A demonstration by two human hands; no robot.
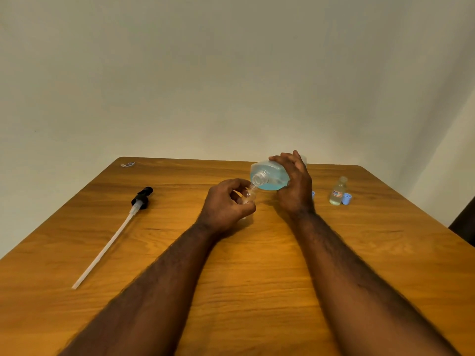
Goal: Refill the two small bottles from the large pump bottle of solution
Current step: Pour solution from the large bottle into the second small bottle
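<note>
My right hand (295, 186) grips the large clear bottle (270, 174), tipped on its side with its open neck pointing left and down; blue solution pools in its lower part. My left hand (226, 206) holds a small clear bottle (249, 194), tilted, its mouth right under the large bottle's neck. Fingers hide most of that small bottle. A second small bottle (338, 191) stands upright and uncapped to the right, holding pale liquid and bearing a red label.
The black pump head with its long white tube (113, 233) lies on the wooden table (257, 278) at the left. A blue cap (347, 198) sits beside the second bottle; another blue cap (313, 194) peeks out behind my right wrist. The wall stands behind the table's far edge.
</note>
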